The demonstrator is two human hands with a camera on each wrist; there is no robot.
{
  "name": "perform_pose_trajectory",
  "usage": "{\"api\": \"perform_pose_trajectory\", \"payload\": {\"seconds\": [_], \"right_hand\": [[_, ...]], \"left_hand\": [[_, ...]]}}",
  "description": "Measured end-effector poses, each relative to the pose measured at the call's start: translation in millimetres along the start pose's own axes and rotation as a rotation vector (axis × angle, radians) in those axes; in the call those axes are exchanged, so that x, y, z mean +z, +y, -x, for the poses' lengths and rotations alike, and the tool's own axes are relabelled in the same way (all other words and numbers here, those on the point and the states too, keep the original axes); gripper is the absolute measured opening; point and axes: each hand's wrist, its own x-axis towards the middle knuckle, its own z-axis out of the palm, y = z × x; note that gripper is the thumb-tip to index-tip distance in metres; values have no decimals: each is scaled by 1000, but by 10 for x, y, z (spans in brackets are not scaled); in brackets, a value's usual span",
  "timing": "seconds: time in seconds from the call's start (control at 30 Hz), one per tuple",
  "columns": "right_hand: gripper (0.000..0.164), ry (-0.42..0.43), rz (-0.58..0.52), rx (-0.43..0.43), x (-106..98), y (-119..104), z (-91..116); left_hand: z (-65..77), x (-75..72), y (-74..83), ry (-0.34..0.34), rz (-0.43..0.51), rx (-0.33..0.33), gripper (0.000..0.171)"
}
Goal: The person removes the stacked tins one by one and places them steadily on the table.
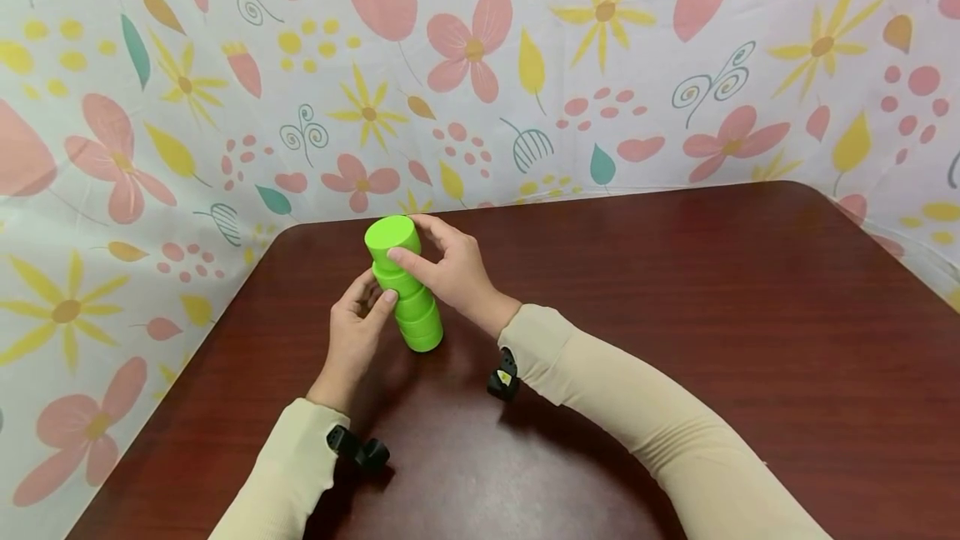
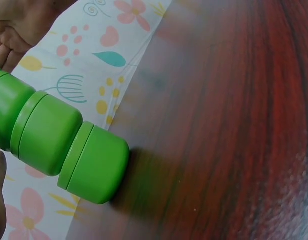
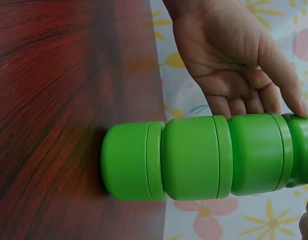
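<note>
Head: floral cloth (image 1: 558, 82) edges table (image 1: 675, 290) behind green stack (image 1: 417, 307)

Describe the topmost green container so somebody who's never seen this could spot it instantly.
On the reddish-brown table stands a single stack of green containers. Follow it up to the topmost container, which the right hand grips. Its flat round top lies bare, while every container below carries another.

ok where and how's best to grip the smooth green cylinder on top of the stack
Probably round the side wall of the smooth green cylindrical top container, thumb and fingers opposed, from the right, where the right hand grips it. The wall is curved, the flat top shows no handle, and the left hand holds the green stack lower down.
</note>
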Motion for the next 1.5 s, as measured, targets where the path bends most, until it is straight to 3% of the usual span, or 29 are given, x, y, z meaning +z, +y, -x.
{"api": "perform_pose_trajectory", "payload": {"seconds": [0.83, 1.17, 1.5], "right_hand": [[43, 55, -91, 14, 88, 77, -45], [40, 81, -128, 1, 39, -251, 13], [42, 105, -203, -42, 28, -106, -53]], "left_hand": [[-10, 10, -14, 24, 11, -17, 37], [-16, 12, -17, 31, 2, -17, 38], [-12, 4, -23, 33, 14, -29, 38]]}}
